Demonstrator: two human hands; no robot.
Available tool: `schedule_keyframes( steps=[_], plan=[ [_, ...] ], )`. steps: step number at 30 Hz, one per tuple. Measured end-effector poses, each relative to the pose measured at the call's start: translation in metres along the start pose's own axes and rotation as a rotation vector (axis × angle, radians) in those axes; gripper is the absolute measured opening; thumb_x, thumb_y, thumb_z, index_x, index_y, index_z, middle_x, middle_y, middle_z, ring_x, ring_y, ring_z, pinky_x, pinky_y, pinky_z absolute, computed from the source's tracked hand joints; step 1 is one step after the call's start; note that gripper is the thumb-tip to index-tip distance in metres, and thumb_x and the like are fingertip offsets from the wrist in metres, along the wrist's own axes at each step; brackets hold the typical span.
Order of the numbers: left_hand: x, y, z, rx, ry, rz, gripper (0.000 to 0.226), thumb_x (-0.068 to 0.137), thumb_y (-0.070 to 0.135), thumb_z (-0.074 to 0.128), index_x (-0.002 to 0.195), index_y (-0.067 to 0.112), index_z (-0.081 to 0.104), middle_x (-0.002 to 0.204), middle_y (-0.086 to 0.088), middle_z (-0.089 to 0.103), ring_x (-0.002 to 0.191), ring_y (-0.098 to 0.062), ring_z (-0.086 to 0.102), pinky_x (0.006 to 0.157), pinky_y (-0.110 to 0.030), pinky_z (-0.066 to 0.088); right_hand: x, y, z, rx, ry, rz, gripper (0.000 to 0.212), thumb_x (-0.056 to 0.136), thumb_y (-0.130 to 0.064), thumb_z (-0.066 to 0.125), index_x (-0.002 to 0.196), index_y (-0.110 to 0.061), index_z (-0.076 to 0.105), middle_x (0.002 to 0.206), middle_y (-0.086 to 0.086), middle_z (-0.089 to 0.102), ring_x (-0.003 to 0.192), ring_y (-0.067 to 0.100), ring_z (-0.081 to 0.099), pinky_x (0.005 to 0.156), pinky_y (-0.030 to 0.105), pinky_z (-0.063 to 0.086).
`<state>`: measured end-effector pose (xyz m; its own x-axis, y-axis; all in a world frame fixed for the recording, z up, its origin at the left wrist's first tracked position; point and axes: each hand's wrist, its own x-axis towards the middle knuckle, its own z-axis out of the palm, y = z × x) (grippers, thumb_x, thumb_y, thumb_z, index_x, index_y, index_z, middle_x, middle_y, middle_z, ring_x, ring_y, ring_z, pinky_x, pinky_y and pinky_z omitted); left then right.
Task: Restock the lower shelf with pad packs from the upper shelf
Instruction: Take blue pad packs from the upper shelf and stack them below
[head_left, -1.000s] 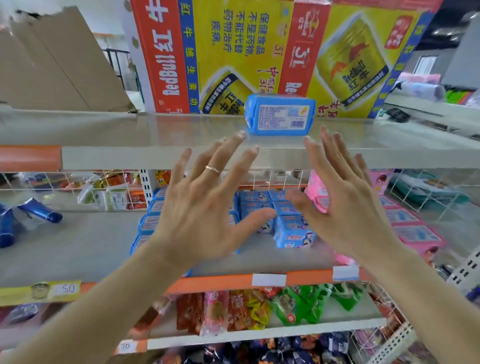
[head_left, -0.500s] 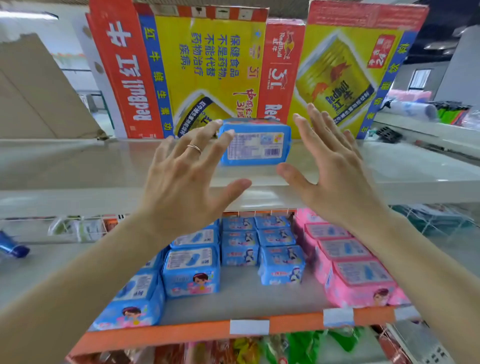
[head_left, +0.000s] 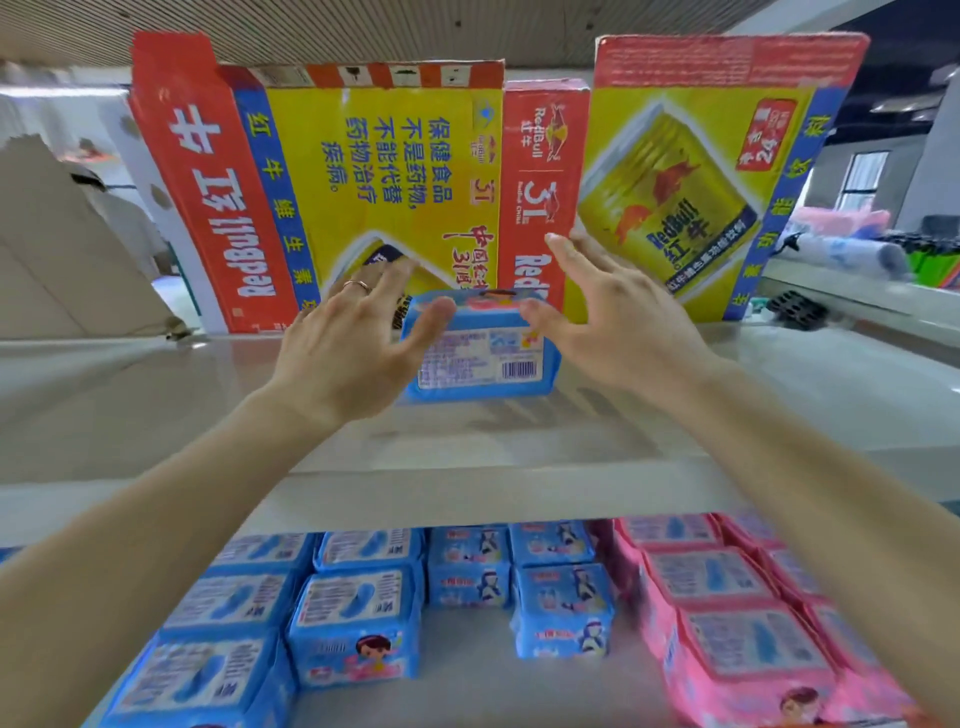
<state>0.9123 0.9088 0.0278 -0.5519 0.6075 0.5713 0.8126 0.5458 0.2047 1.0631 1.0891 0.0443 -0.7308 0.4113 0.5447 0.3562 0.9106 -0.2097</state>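
A blue pad pack (head_left: 480, 358) with a white label and barcode stands on the upper shelf (head_left: 467, 447). My left hand (head_left: 353, 343) is at its left side with fingers spread, the thumb over the pack's top left corner. My right hand (head_left: 608, 312) is at its right side, fingers straight, the thumb near the top right corner. Neither hand grips the pack. On the lower shelf (head_left: 467, 675) lie several blue pad packs (head_left: 353, 629) and several pink pad packs (head_left: 737, 639) in rows.
Flattened red and yellow Red Bull cartons (head_left: 415, 182) stand upright right behind the pack. Brown cardboard (head_left: 62, 249) leans at the far left of the upper shelf. A gap lies in front of the middle blue packs on the lower shelf.
Both hands have risen and reached forward to either side of the blue pack on the upper shelf. The view has tilted up, so the upper shelf now fills more of it.
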Motion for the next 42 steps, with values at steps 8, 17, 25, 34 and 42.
schedule_keyframes(
  steps=[8,17,25,34,42],
  plan=[
    [0.036,0.002,0.017,-0.548,-0.272,-0.48,0.064,0.097,0.064,0.041,0.104,0.006,0.066,0.102,-0.015,0.071,0.093,-0.031,0.069,0.09,-0.048,0.057,0.019,-0.008,0.021,0.324,-0.218,0.111,0.037,0.105,-0.046,0.036,0.126,-0.026,0.059,0.119,0.0,0.065,0.099,0.018,0.058,0.071,0.028,0.044],
    [0.017,0.009,0.0,-0.882,-0.13,-0.461,0.03,0.093,0.034,0.069,0.104,0.007,0.069,0.095,-0.008,0.075,0.089,-0.023,0.074,0.089,-0.048,0.059,0.0,-0.022,0.016,0.788,0.043,0.161,0.016,0.097,-0.026,0.062,0.106,-0.039,0.061,0.097,-0.012,0.071,0.08,0.002,0.069,0.069,0.024,0.058],
    [-0.036,0.012,-0.026,-1.149,0.081,-0.272,0.016,0.083,0.037,0.077,0.091,0.023,0.075,0.093,0.002,0.079,0.093,-0.022,0.075,0.094,-0.051,0.056,-0.037,-0.042,0.004,1.09,0.291,0.258,0.039,0.087,-0.025,0.076,0.124,-0.025,0.064,0.115,-0.014,0.071,0.104,-0.004,0.065,0.097,0.033,0.054],
    [-0.106,-0.002,-0.051,-1.098,0.126,-0.051,0.016,0.091,0.015,0.071,0.103,0.025,0.071,0.089,0.022,0.076,0.089,0.0,0.073,0.076,-0.015,0.055,-0.104,-0.077,-0.006,1.069,0.247,0.088,0.031,0.092,-0.01,0.068,0.12,-0.023,0.066,0.108,-0.012,0.075,0.1,-0.001,0.067,0.092,0.02,0.052],
    [-0.181,-0.017,-0.045,-1.065,0.111,0.064,0.042,0.091,0.014,0.072,0.132,0.017,0.063,0.114,0.021,0.072,0.108,-0.002,0.068,0.092,-0.024,0.055,-0.19,-0.098,-0.001,1.007,0.263,0.141,0.043,0.089,-0.001,0.067,0.125,-0.023,0.063,0.087,-0.03,0.072,0.08,-0.013,0.064,0.073,0.006,0.047]
  ],
)
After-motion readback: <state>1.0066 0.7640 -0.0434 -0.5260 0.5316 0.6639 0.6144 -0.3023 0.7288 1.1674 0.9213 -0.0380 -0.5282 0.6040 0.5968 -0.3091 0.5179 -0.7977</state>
